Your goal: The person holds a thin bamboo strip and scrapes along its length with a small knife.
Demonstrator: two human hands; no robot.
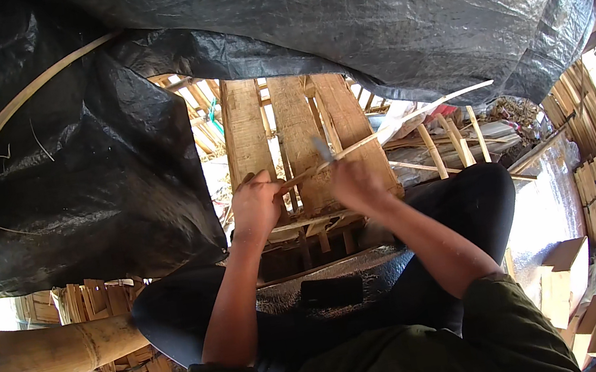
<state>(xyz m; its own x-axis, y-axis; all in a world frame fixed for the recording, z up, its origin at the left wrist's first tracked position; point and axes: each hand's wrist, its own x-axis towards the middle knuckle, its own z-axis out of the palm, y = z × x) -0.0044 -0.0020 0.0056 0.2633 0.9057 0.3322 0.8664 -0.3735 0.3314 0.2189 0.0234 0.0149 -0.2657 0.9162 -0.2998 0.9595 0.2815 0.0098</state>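
My left hand [254,204] is closed around the near end of a long thin wooden stick [366,139]. From there the stick slants up to the right, its far part pale and slightly bent. My right hand [357,186], a little blurred, is closed on a knife whose handle it hides. The short grey blade [322,148] sticks up from the fist and lies across or against the stick; whether it cuts in, I cannot tell. Both hands are above the near end of several rough wooden planks [296,121] in front of me.
A black plastic sheet [425,5] hangs over the far side and the left. A thick bamboo pole [61,351] is at my left knee, above woven bamboo. Cut sticks [457,139] stand at the right, and wooden blocks [563,281] lie lower right. A dark flat object [331,292] sits between my legs.
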